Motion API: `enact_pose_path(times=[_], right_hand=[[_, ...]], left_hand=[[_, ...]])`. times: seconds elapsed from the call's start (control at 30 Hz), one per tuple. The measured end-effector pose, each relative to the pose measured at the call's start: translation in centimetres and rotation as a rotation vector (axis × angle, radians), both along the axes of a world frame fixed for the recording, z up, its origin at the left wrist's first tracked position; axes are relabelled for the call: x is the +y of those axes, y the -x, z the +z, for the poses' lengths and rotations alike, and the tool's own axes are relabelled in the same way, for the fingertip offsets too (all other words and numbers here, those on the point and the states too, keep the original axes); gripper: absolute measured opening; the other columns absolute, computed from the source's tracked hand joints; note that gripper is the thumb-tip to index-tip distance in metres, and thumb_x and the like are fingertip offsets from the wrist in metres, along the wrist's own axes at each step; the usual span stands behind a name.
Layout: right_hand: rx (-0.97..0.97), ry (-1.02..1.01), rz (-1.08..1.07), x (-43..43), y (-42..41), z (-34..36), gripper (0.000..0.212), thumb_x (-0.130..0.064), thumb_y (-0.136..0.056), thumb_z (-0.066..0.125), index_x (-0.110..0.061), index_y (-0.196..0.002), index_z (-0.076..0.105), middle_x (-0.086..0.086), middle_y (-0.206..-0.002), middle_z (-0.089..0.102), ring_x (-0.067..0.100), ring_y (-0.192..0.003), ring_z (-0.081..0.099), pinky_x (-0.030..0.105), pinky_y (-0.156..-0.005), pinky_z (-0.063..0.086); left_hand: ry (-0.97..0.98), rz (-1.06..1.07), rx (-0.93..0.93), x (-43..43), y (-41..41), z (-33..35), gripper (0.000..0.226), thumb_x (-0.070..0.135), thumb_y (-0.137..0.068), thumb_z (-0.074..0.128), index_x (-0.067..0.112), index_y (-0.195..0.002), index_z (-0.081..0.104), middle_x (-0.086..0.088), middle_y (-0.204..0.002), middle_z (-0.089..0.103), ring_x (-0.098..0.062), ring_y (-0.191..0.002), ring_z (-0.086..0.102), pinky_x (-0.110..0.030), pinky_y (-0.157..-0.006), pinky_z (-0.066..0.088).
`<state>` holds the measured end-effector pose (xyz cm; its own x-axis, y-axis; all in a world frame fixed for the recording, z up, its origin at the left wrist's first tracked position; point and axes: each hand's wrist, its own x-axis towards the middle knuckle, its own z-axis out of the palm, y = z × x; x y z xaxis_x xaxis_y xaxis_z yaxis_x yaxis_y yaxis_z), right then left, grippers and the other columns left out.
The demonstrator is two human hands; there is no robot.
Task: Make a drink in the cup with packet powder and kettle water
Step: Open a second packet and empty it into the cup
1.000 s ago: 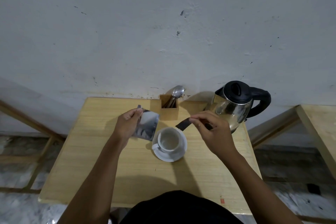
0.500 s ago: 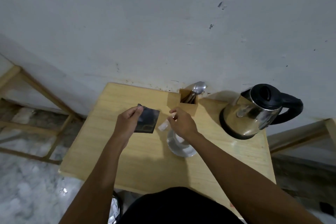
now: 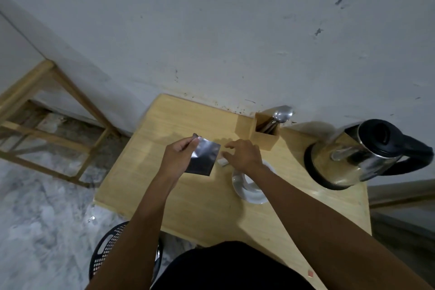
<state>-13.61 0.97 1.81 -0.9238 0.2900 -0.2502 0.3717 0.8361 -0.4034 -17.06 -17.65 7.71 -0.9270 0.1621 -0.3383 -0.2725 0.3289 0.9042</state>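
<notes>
Packet (image 3: 204, 157): a dark foil sachet is pinched at its upper left corner by the left hand (image 3: 177, 156) and held above the table (image 3: 146, 172), just left of the cup. Against the picture from a second ago, the dark strip then drawn away in the right hand is no longer seen there; the top is judged to have been torn off.
Right hand (image 3: 244, 156): fingers are spread loosely over the cup, with nothing clearly gripped. A small pale scrap (image 3: 223, 162) lies just beneath the fingertips; whether it is touched cannot be told.
Cup (image 3: 249, 180): largely hidden under the right wrist, standing on its white saucer (image 3: 251, 193) near the middle of the table. Its contents cannot be seen.
Kettle (image 3: 353, 155): upright at the right edge of the table, lid shut, well apart from both hands; judged untouched so far.
Spoon holder (image 3: 266, 134): a wooden box against the wall behind the cup, with a spoon (image 3: 282, 114) standing in it.
View: shifted left and down since the earlier pictures, so a basket (image 3: 106, 256) on the floor is now shown.
Stage: opening is judged complete; powder is not yet seen to be poured.
Next requirement: the open edge is to be brought over the cup and tipped; spillage onto the saucer is the risk.
</notes>
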Motion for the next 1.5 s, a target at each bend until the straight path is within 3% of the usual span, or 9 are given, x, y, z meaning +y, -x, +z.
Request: enact_pose_path(times=[0.23, 0.37, 0.5, 0.73, 0.87, 1.0, 1.23, 1.37, 1.5], right_hand=[[0.290, 0.582, -0.391, 0.7, -3.9, 3.8, 0.027, -0.030, -0.098, 0.050, -0.018, -0.108, 0.072, -0.003, -0.105, 0.070, 0.013, -0.097, 0.062, 0.026, -0.083, 0.049], [0.173, 0.814, -0.262, -0.7, -7.2, 4.9, 0.022, -0.034, -0.094, 0.061, -0.021, -0.107, 0.072, -0.011, -0.098, 0.072, 0.002, -0.088, 0.064, 0.012, -0.075, 0.047], [0.249, 0.730, -0.273, -1.1, -9.1, 4.3, 0.017, -0.022, -0.093, 0.064, -0.008, -0.087, 0.071, 0.000, -0.077, 0.067, 0.001, -0.066, 0.056, 0.012, -0.064, 0.043], [0.431, 0.696, -0.399, -0.8, -12.4, 3.8, 0.013, -0.016, -0.093, 0.064, -0.007, -0.087, 0.070, 0.010, -0.078, 0.069, 0.014, -0.070, 0.061, 0.027, -0.068, 0.049], [0.458, 0.715, -0.429, -1.1, -14.1, 3.2, 0.013, -0.016, -0.093, 0.064, -0.005, -0.090, 0.067, 0.012, -0.083, 0.070, 0.024, -0.081, 0.067, 0.035, -0.071, 0.054], [0.500, 0.654, -0.538, 0.0, -16.5, 3.2, 0.011, -0.014, -0.096, 0.057, -0.019, -0.093, 0.066, -0.004, -0.085, 0.070, 0.005, -0.079, 0.065, 0.023, -0.070, 0.053], [0.380, 0.453, -0.561, 2.2, -18.7, 2.9, 0.015, -0.021, -0.097, 0.049, -0.021, -0.096, 0.065, -0.003, -0.084, 0.066, 0.013, -0.078, 0.061, 0.032, -0.067, 0.048], [0.319, 0.346, -0.498, 2.9, -17.5, 3.4, 0.014, -0.021, -0.094, 0.053, -0.025, -0.083, 0.061, -0.004, -0.077, 0.063, 0.015, -0.073, 0.056, 0.022, -0.060, 0.040], [0.303, 0.371, -0.535, 4.1, -16.1, 3.7, 0.015, -0.025, -0.090, 0.063, -0.025, -0.104, 0.065, -0.002, -0.089, 0.068, 0.009, -0.078, 0.062, 0.020, -0.061, 0.045]], left_hand=[[-0.054, -0.012, -0.049, 0.3, -0.5, -0.2, 0.032, 0.031, -0.091, 0.060, 0.021, -0.120, 0.068, 0.009, -0.124, 0.066, -0.008, -0.110, 0.057, -0.022, -0.094, 0.042], [-0.137, -0.081, -0.095, 1.3, -1.2, -0.3, 0.033, 0.040, -0.086, 0.063, 0.026, -0.116, 0.070, 0.015, -0.116, 0.069, -0.011, -0.114, 0.060, -0.035, -0.105, 0.045], [-0.226, -0.164, -0.124, 2.7, -2.4, -0.6, 0.030, 0.039, -0.087, 0.063, 0.025, -0.113, 0.071, 0.008, -0.112, 0.072, -0.012, -0.107, 0.065, -0.033, -0.096, 0.051], [-0.200, -0.280, -0.130, 4.0, -4.2, -1.4, 0.017, 0.025, -0.091, 0.060, 0.016, -0.092, 0.075, -0.004, -0.090, 0.072, -0.018, -0.084, 0.066, -0.039, -0.078, 0.055], [-0.173, -0.362, -0.098, 4.8, -4.9, -1.6, 0.016, 0.026, -0.092, 0.059, 0.019, -0.090, 0.074, 0.003, -0.086, 0.071, -0.013, -0.082, 0.065, -0.023, -0.068, 0.053], [-0.044, -0.409, 0.005, 5.4, -5.3, -2.6, 0.029, 0.032, -0.092, 0.059, 0.021, -0.118, 0.065, 0.010, -0.109, 0.067, -0.002, -0.084, 0.061, -0.002, -0.059, 0.044], [0.248, -0.626, 0.100, 5.0, -5.8, -7.3, 0.048, 0.030, -0.089, 0.063, 0.014, -0.134, 0.054, -0.001, -0.134, 0.058, -0.021, -0.121, 0.056, -0.033, -0.097, 0.045], [0.242, -0.635, 0.169, 5.4, -6.1, -7.6, 0.029, 0.028, -0.091, 0.061, 0.014, -0.115, 0.067, -0.001, -0.118, 0.069, -0.021, -0.105, 0.064, -0.032, -0.088, 0.049], [0.267, -0.647, 0.194, 5.8, -5.8, -8.2, 0.027, 0.022, -0.091, 0.061, 0.016, -0.116, 0.069, -0.001, -0.111, 0.072, -0.017, -0.081, 0.066, -0.023, -0.069, 0.047]])
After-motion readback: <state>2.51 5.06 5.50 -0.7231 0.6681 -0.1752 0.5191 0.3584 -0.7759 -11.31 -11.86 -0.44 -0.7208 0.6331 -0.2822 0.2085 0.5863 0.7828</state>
